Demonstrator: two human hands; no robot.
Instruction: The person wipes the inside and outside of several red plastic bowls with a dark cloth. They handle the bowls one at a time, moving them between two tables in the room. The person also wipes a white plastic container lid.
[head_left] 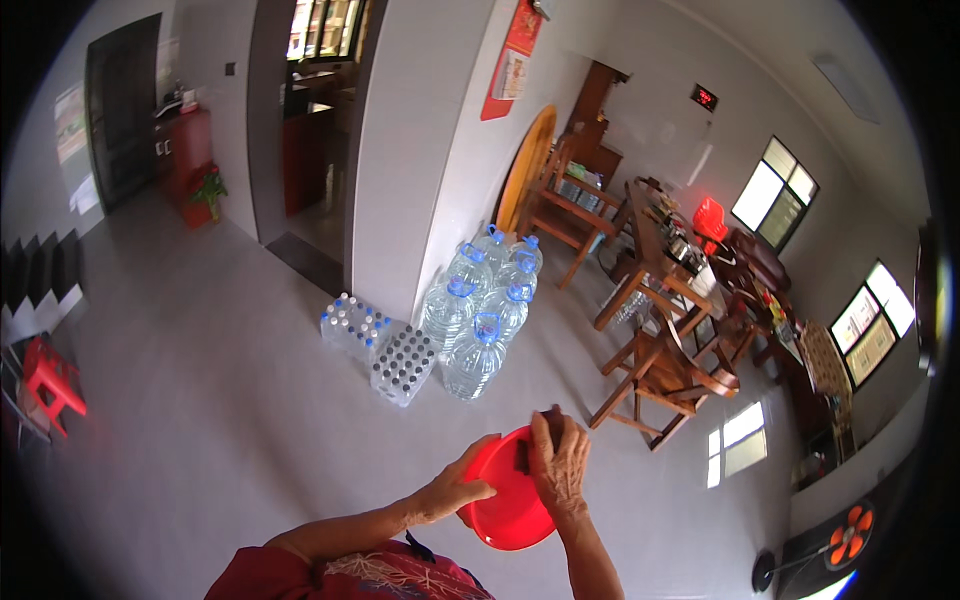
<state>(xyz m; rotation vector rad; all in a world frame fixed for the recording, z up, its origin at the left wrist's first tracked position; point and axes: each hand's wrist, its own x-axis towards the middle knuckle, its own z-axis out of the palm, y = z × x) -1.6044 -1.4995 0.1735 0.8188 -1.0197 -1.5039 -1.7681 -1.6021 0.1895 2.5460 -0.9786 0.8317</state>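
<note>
In front of my body is a red plastic basin [510, 510], tilted so that its inside shows. My left hand [455, 488] grips its left side, with the thumb over the rim and the other fingers mostly hidden behind it. On the opposite side, my right hand [562, 465] is closed at the upper right of the basin. A dark brown thing [552, 412] shows by its fingers, and a dark patch lies inside the basin beside them. Too little of the brown thing is visible to tell its kind.
Ahead on the grey floor stand several large water bottles [474, 365] and packs of small bottles [404, 362], by a wall corner. To the right are wooden chairs [665, 375] and a long table [650, 235]. A red stool [52, 385] is at left, a fan [850, 535] at lower right.
</note>
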